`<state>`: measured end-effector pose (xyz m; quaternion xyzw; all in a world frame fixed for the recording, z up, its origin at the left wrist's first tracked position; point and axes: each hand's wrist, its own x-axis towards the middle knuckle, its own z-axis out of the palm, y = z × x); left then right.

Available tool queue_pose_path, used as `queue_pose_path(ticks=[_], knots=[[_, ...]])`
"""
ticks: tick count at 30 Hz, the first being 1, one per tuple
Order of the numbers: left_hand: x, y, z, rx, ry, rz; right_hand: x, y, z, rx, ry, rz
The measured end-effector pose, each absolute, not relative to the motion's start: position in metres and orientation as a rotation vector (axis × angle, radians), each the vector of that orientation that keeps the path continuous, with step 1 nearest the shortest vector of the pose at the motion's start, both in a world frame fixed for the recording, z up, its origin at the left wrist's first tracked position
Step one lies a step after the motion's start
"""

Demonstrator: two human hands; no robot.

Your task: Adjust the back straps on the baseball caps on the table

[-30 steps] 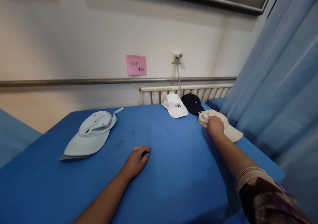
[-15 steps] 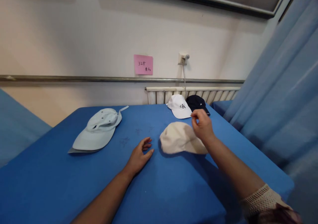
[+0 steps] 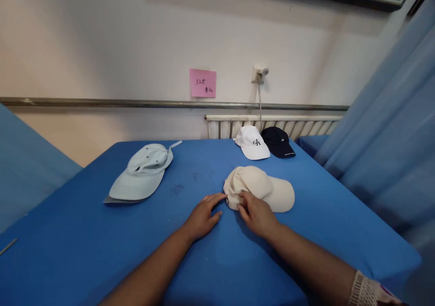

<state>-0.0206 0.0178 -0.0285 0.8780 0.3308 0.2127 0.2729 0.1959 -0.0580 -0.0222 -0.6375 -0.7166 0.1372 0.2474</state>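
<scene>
A beige baseball cap (image 3: 254, 181) lies on the blue-covered table in front of me, its brim pointing right. My right hand (image 3: 256, 213) pinches the cap's near lower edge between thumb and fingers. At the back end of the cap, the fingertips of my left hand (image 3: 204, 215) reach its edge, thumb apart and nothing held. To the left rests a pale blue cap (image 3: 139, 172) with a loose strap and a second brim edge showing beneath it. Farther back, a white cap (image 3: 249, 141) with black letters sits beside a dark navy cap (image 3: 277, 138).
The blue table (image 3: 152, 251) runs back to a radiator (image 3: 224, 129) and a metal rail (image 3: 136, 103). Blue curtains (image 3: 384, 129) hang at the right. A pink note (image 3: 203, 83) and a socket with a plug (image 3: 258, 74) are on the wall.
The beige cap has come from the right side of the table to the middle, and its brim has turned. My right hand let go midway, then took its near edge. My left hand moved right to it.
</scene>
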Motion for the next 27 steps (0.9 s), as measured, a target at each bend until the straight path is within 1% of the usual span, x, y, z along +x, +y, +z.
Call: queue_pose_path(ticks=[4,7,9,12,14,18,21,24,27], knots=[[-0.018,0.016,-0.028,2.464,0.882,0.505,0.215,-0.033,-0.021,-2.07,-1.929,0.266],[-0.017,0.017,-0.031,2.463,0.922,0.535,0.216,-0.019,-0.023,-2.13,-1.998,0.189],[-0.016,0.018,-0.033,2.467,0.952,0.597,0.215,-0.014,-0.025,-2.043,-2.084,0.151],[-0.012,0.021,-0.034,2.511,0.976,0.766,0.213,-0.01,-0.027,-1.772,-2.202,0.179],[-0.01,0.023,-0.034,2.553,0.953,0.84,0.212,-0.01,-0.03,-1.554,-2.237,0.268],[-0.009,0.027,-0.029,2.57,0.896,0.867,0.21,-0.012,-0.035,-1.233,-2.193,0.47],[-0.009,0.028,-0.023,2.544,0.893,0.83,0.21,-0.015,-0.039,-1.178,-2.151,0.513],[-0.01,0.024,-0.017,2.532,0.919,0.799,0.208,-0.017,-0.04,-1.259,-2.144,0.438],[-0.01,0.018,-0.012,2.532,0.887,0.84,0.207,-0.019,-0.04,-1.309,-2.163,0.379]])
